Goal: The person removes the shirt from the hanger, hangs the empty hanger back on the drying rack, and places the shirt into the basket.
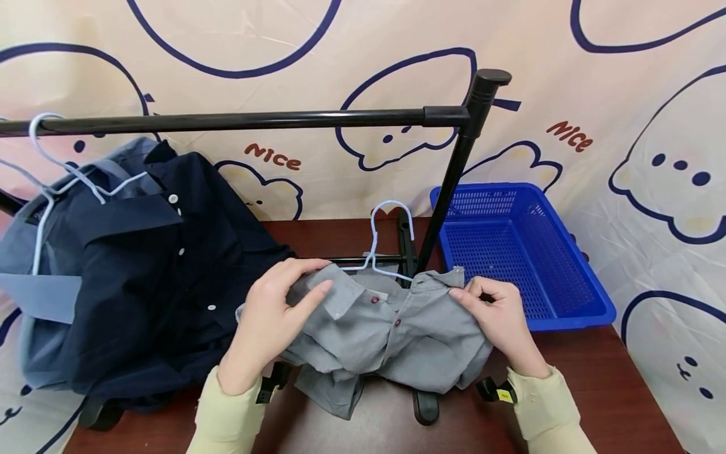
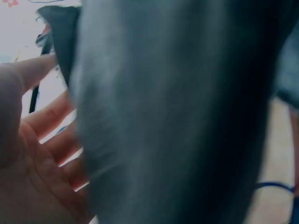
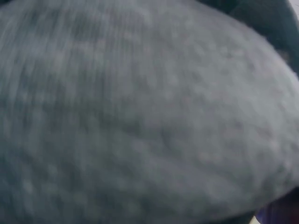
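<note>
Above the table (image 1: 612, 391), a shirt (image 1: 431, 353) is held by the left hand (image 1: 269, 315) at the left of its collar and by the right hand (image 1: 499, 315) at the right, with 1 hanger (image 1: 374, 243) set in its neck, the hook standing above. To the left, garments (image 1: 193, 265) are hung on hangers under the bar (image 1: 255, 121) of a rack, which is joined at its right end to a post (image 1: 448, 189) behind the shirt. Right of the post, a basket (image 1: 595, 315) is placed on the table behind the right hand, and all is backed by a curtain (image 1: 397, 38).
</note>
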Demonstrator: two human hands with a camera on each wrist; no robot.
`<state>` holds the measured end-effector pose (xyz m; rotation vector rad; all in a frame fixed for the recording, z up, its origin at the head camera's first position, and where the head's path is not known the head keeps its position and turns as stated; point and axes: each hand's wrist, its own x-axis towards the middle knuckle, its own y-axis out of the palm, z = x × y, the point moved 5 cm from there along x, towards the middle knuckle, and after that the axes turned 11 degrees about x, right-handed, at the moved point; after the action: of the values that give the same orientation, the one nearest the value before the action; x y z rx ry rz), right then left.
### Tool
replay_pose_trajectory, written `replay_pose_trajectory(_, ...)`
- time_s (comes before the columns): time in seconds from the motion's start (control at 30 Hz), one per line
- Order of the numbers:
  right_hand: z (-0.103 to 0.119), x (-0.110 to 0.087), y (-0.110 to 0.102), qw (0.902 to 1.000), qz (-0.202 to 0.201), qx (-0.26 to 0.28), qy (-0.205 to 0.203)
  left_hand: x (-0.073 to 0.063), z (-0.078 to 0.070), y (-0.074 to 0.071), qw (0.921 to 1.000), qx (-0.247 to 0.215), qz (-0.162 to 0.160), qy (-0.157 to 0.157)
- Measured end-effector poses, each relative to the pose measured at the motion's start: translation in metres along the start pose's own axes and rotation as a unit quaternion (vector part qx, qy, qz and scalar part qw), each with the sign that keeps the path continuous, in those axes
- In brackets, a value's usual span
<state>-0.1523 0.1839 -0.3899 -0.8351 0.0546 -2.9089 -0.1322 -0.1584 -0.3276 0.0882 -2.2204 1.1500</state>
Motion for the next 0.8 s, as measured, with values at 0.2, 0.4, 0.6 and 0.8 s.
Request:
replay_pose_trajectory(0.2,0.009,0.001,0.012,0.9991,0.017,-0.02,0.034,-0.006,0.01,0.018,0.9998,-0.009,-0.008,-0.016)
replay_pose_trajectory(0.4,0.0,-0.001,0.013,0.9969,0.03,-0.055,0.047,-0.008,0.013,0.021,0.999,-0.022,-0.036,-0.018)
replay_pose_trajectory(0.6,0.008,0.0,0.02,0.9887,0.077,-0.127,-0.02,-0.009,0.012,0.023,0.9983,-0.037,-0.044,-0.014)
replay_pose_trajectory(0.8,0.022,0.003,0.036,0.9735,0.11,-0.184,-0.078,-0.009,0.005,0.025,0.998,-0.049,-0.04,0.004)
